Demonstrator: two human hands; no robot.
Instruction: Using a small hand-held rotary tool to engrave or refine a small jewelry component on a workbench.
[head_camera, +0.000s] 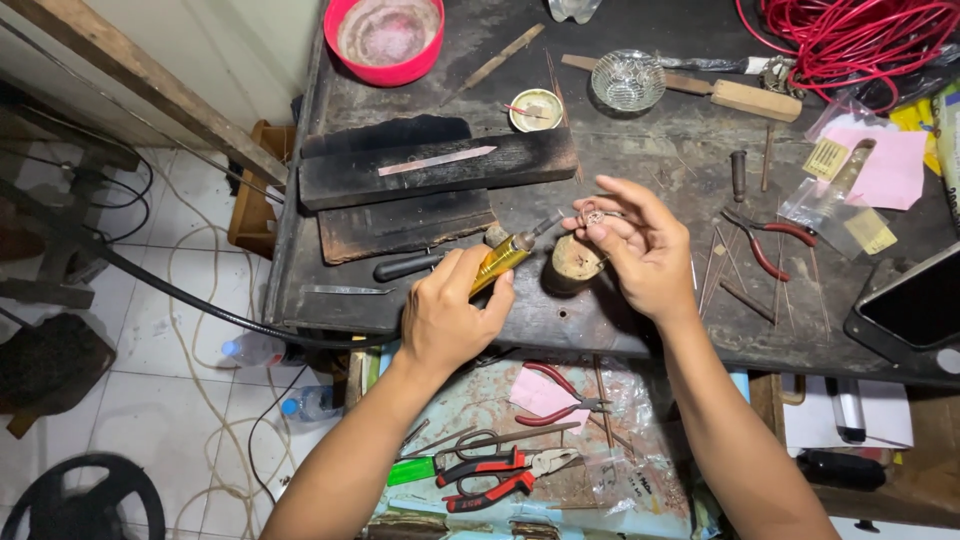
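My left hand grips a yellow torch aimed at 2 o'clock toward the small ring pinched in my right hand; heating step, I judge, calling next for steady aim.

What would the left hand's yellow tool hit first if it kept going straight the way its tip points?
Most likely the small ring piece pinched in the right hand. The left hand aims the yellow tool up and right at it, though depth is hard to judge.
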